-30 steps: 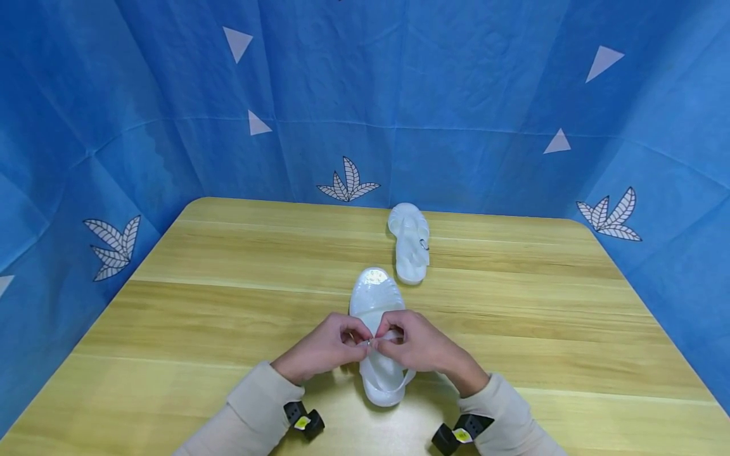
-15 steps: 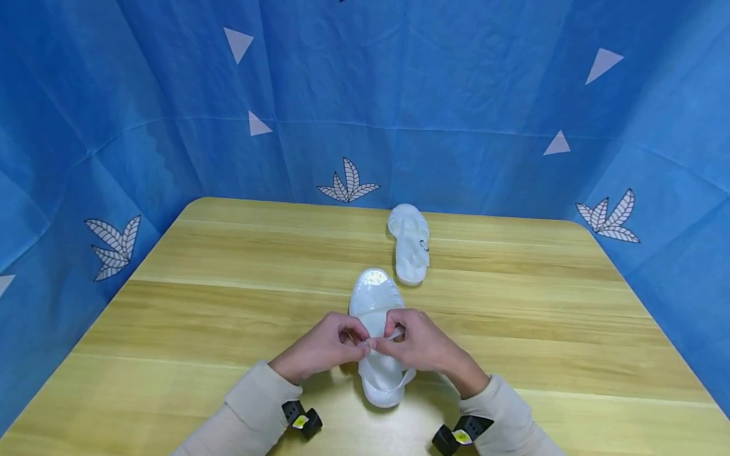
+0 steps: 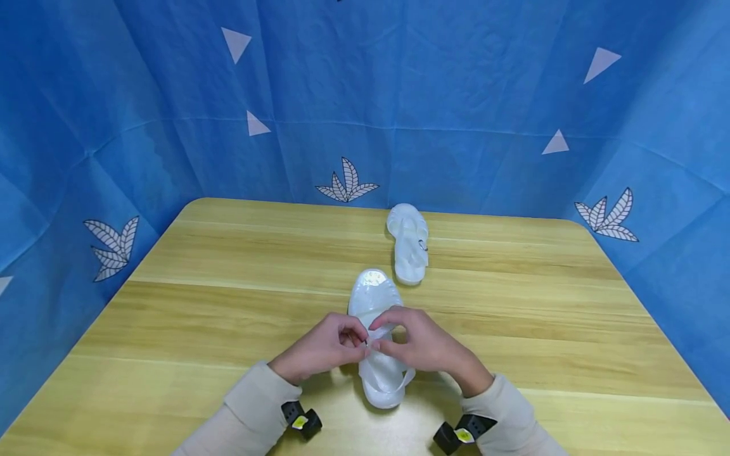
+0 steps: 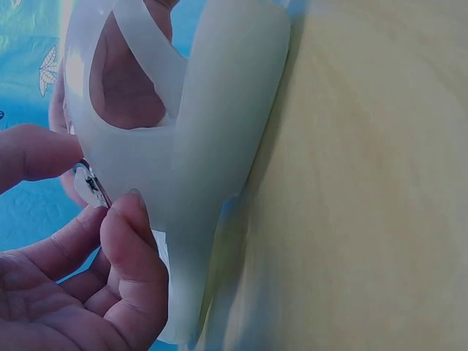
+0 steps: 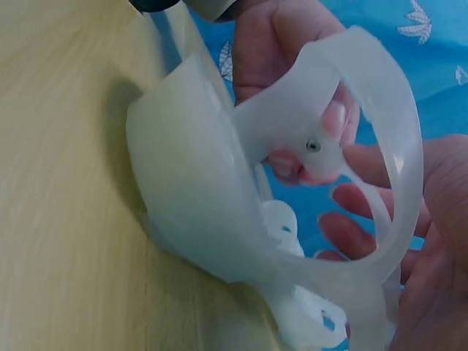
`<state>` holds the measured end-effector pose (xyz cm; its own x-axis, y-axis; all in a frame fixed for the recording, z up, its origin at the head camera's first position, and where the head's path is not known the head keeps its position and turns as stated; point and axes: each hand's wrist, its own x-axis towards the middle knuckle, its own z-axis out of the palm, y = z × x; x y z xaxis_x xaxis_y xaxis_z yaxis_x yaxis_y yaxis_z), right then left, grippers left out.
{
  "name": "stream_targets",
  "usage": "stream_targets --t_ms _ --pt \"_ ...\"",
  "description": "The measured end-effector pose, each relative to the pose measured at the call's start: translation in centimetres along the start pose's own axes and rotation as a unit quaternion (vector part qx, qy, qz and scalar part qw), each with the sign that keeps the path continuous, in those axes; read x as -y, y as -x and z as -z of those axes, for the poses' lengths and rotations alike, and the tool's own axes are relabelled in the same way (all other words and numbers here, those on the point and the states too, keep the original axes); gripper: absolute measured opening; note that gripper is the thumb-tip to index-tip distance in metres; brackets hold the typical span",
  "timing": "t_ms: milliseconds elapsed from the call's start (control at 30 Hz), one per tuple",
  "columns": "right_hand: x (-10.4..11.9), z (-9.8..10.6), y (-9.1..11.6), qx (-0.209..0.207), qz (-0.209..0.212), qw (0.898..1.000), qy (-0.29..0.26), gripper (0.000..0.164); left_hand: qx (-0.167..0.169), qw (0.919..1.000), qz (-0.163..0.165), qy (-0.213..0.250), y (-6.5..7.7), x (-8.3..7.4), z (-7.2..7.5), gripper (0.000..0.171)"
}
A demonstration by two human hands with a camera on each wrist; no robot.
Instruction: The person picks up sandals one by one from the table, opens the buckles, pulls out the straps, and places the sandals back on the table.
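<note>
A white translucent sandal lies on the wooden table, toe pointing away from me. At its left side my left hand pinches the strap by its end. A small metal buckle shows between the left fingers in the left wrist view, and a metal rivet shows on the strap in the right wrist view. From the other side my right hand reaches over the sandal, thumb and forefinger spread apart. Its fingertip is close to the strap end; whether it touches, I cannot tell.
A second white sandal lies near the table's back edge, with a small buckle at its side. A blue curtain stands behind the table. Both wrists wear black camera straps.
My right thumb and forefinger were together at the strap beside the left fingertips; they have since parted. The left hand and both sandals have stayed in place.
</note>
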<state>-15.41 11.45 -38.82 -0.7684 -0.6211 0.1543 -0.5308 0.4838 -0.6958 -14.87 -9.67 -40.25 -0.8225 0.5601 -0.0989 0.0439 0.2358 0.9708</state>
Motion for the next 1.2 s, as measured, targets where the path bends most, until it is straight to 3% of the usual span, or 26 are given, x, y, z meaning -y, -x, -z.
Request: stream_targets --t_ms 267,400,600,900,1200 --pt "1.2 -0.4 0.0 -0.057 0.032 0.99 0.125 0.017 -0.002 1.0 -0.002 -0.003 0.0 0.1 0.0 0.011" --pt "1.4 -0.6 0.0 -0.052 0.041 0.988 0.142 0.009 -0.001 1.0 -0.002 -0.001 0.0 0.2 0.0 0.011" --pt "1.1 -0.7 -0.2 -0.028 0.043 0.994 0.095 0.006 0.0 1.0 -0.003 0.0 -0.1 0.3 0.0 0.014" --pt "0.9 -0.9 0.0 0.0 -0.021 1.0 0.023 0.003 0.002 1.0 -0.006 0.0 -0.1 0.2 0.0 0.012" --pt "0.8 -0.9 -0.1 -0.008 -0.04 0.999 0.015 0.01 0.006 0.9998 -0.015 -0.006 -0.1 0.1 0.0 0.016"
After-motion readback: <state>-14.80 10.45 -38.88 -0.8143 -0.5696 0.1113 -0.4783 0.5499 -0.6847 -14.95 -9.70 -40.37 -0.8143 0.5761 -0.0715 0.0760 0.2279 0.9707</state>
